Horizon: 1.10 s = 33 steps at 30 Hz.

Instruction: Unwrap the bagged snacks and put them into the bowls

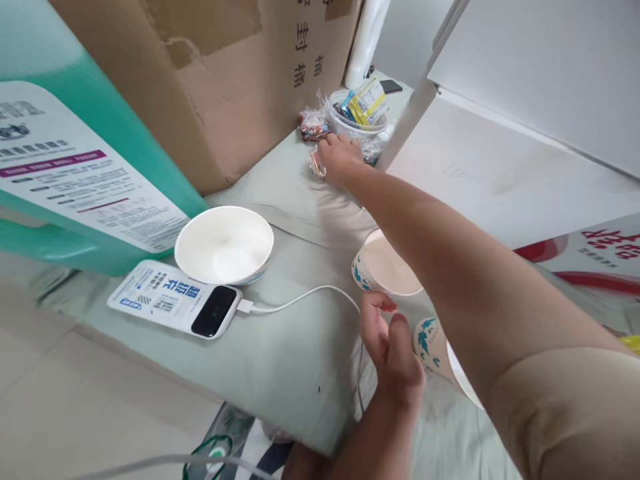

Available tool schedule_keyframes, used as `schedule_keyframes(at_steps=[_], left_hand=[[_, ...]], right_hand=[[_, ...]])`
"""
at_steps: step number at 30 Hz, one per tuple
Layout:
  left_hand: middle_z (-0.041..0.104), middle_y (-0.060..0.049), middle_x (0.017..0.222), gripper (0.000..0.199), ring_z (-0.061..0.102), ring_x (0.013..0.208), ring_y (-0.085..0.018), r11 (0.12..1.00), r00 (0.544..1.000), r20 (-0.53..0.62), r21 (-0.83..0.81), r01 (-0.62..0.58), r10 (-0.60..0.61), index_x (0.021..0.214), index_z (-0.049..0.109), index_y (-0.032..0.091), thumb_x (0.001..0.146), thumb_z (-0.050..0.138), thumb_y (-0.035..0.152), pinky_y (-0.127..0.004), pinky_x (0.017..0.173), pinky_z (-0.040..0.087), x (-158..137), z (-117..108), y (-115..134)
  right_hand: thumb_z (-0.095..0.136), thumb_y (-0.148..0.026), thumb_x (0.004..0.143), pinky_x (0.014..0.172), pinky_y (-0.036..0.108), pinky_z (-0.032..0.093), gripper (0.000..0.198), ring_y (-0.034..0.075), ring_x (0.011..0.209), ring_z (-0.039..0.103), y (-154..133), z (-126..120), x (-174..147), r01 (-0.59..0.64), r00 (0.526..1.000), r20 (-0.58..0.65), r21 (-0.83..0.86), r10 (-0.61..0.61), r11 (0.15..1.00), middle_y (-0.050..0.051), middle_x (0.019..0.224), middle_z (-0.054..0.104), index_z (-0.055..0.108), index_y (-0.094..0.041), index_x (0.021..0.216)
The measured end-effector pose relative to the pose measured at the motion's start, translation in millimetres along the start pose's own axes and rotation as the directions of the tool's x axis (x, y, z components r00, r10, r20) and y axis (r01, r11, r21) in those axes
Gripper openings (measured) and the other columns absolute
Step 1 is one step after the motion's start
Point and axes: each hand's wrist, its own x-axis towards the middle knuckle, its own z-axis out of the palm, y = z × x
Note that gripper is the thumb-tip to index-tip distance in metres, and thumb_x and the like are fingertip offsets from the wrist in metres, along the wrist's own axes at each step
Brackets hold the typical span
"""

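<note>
My right hand (341,159) reaches far forward, its fingers closed on a small clear-wrapped packet (317,165). Just beyond it lie another clear bag with reddish-brown contents (314,127) and a round plastic tub (357,128) holding a yellow-and-white packet (369,102). Nearer to me, my left hand (393,347) has loosely bent fingers, thumb apart, and nothing visible in it. It is close to a paper bowl with blue leaves (387,263). A similar paper bowl (433,347) lies tilted to its right, partly hidden by my right forearm.
A white paper bowl (225,243) stands at the left by a power bank (173,298) with a white cable (305,297). Behind are a green-liquid jug (90,153) and a large cardboard box (240,87). White panels (500,153) border the right side. The cloth-covered surface (280,347) ends toward the lower left.
</note>
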Motion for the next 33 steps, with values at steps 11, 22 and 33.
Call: schedule_keyframes(at_steps=[11,22,33], left_hand=[[0.042,0.002,0.066,0.006,0.041,0.065,-0.015,1.0,1.0,0.028,0.029,-0.008,0.007,0.072,0.052,0.022,0.078,0.053,0.021,-0.029,0.066,0.035,2.0,-4.6,16.7],[0.039,0.002,0.055,0.022,0.037,0.052,-0.013,0.984,0.969,0.181,0.033,-0.176,0.167,0.065,0.047,0.022,0.084,0.047,0.033,-0.03,0.054,0.029,-18.8,-0.3,22.4],[0.031,0.003,0.046,0.031,0.031,0.043,-0.01,0.948,0.723,0.623,-0.111,-0.297,0.3,0.059,0.046,0.02,0.084,0.057,0.035,-0.028,0.046,0.026,-142.0,29.2,9.3]], right_hand=[[0.07,-0.026,0.079,0.088,0.039,0.05,0.04,0.027,0.1,0.064,-16.2,-42.6,-84.3,0.037,0.996,0.066,0.269,-0.057,0.962,0.007,0.107,0.067,0.055,-0.02,0.115],[0.058,-0.055,0.081,0.09,0.053,0.054,0.033,0.032,0.123,0.062,35.2,-92.7,-429.5,-0.03,0.69,-0.177,0.962,0.701,0.273,0.01,0.131,0.063,0.058,-0.039,0.11],[0.065,-0.056,0.063,0.072,0.048,0.057,0.031,0.029,0.073,0.068,68.5,-20.8,-641.9,0.053,0.455,0.337,0.914,0.824,-0.403,0.004,0.075,0.068,0.057,-0.029,0.075]])
